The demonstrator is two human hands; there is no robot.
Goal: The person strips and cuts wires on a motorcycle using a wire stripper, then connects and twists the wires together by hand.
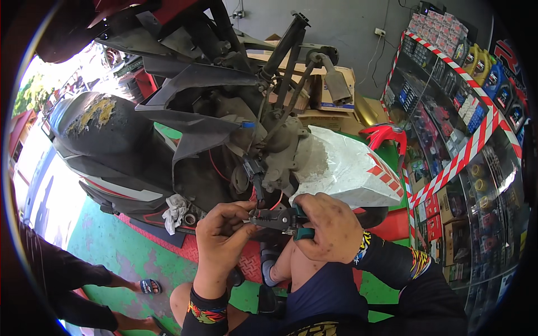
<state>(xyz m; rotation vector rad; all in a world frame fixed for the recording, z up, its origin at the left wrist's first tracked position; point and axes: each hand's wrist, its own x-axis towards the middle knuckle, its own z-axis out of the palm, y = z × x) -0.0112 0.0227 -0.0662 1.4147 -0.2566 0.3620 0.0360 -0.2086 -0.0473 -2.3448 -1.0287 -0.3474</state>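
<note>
In my right hand [332, 227] is a wire stripper [273, 218] with dark metal jaws and green handles. Its jaws point left, toward the fingertips of my left hand [223, 238]. Those fingers are pinched at the jaw end, on a thin dark wire [259, 193] that hangs down from the motorcycle's front; the wire's end is hidden between fingers and tool. Close behind the tool curves a red wire [279, 199]. Both hands are held just in front of a scooter-type motorcycle [210, 131] with its front panels off and its frame parts exposed.
A white front fender [350, 168] with red marks lies just beyond my right hand. A crumpled white rag [176, 213] and a tape roll [190, 219] are at left. On the right stands a glass display case [448, 129]. Another person's sandalled foot [150, 287] is at lower left.
</note>
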